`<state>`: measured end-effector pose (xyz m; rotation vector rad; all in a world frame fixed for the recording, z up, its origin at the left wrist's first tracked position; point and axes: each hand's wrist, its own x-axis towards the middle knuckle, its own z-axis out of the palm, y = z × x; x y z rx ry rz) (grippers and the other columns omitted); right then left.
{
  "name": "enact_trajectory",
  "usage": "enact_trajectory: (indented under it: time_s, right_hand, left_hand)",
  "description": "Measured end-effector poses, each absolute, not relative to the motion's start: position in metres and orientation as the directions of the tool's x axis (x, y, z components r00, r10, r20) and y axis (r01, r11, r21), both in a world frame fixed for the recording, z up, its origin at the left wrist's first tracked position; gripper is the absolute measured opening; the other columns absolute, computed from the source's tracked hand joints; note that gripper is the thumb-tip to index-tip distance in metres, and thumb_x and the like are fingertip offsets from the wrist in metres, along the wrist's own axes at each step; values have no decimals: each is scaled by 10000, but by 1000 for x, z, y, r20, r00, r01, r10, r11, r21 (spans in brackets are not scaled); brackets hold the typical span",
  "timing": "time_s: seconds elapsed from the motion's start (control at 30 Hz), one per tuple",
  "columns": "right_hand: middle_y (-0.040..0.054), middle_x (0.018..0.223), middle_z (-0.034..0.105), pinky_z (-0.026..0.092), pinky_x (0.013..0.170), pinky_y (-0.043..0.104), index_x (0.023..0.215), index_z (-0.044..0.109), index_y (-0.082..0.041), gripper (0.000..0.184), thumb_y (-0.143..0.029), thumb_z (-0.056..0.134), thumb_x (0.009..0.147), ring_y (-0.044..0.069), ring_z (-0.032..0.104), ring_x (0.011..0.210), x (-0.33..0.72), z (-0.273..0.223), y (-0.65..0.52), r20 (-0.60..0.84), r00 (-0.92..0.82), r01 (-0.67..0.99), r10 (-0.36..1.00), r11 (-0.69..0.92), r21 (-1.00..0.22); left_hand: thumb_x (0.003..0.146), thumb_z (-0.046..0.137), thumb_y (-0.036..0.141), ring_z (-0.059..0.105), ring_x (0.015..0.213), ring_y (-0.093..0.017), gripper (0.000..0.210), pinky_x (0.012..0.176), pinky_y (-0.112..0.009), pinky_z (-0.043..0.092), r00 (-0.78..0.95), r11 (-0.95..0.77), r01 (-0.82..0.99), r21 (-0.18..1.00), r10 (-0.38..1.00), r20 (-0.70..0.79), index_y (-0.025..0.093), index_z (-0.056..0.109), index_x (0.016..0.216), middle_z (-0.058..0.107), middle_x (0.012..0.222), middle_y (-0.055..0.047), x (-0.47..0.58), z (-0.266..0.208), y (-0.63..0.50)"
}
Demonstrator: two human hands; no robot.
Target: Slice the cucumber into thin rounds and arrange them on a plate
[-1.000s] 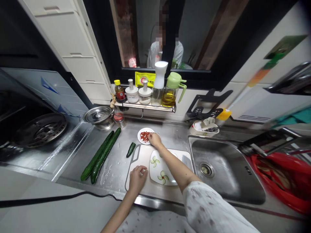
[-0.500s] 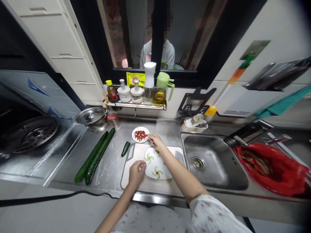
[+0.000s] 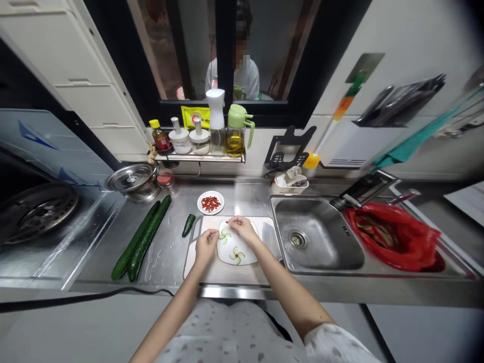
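A white plate [image 3: 247,256] lies on a pale cutting board [image 3: 212,272] in front of me. On it are pinwheels of thin green-edged slices, one with a red centre [image 3: 237,256]. My right hand [image 3: 243,229] is over the plate's far side, thumb and finger pinched on a small red piece [image 3: 227,222]. At the plate's left edge, my left hand [image 3: 206,246] has its fingertips pressed together; whether anything is between them is hidden. A small white dish [image 3: 200,203] of chopped-looking red pieces [image 3: 210,203] stands just beyond the board.
Two long cucumbers [image 3: 149,237] and a short cucumber end [image 3: 188,225] lie left of the board. A knife blade [image 3: 269,237] rests on the board's right side, beside the sink [image 3: 321,237]. A red plastic bag [image 3: 397,242] sits farther right; a lidded pot [image 3: 132,179] stands back left.
My right hand has moved from the dish of red pieces back over the plate, a red piece now showing at its fingertips. My left hand stays by the plate's left edge. The view has shifted.
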<state>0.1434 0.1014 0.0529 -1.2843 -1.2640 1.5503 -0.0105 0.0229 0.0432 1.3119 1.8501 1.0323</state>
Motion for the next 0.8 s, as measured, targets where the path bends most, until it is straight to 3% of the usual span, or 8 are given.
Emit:
enact_trajectory:
  time_s: [0.17,0.8]
  right_hand:
    - [15,735,657,447,677,249,700,604,-176,118,-290,585,676,127,578,693,148,28,87,-160,-191,140,969,-134,-981]
    - [-17,721,651,392,606,203,730,631,-194,87,-236,555,721,114,572,676,131,-11,82,-238,-101,568,966,-141,-811]
  left_hand:
    - [783,511,400,526,635,-127,277,607,-223,378,-301,213,491,845,951,-66,191,674,862,609,706,-2,-11,41,26]
    - [807,554,301,568,819,-173,162,757,-273,346,-227,230,753,616,970,-85,221,673,883,638,815,-22,-8,26,43]
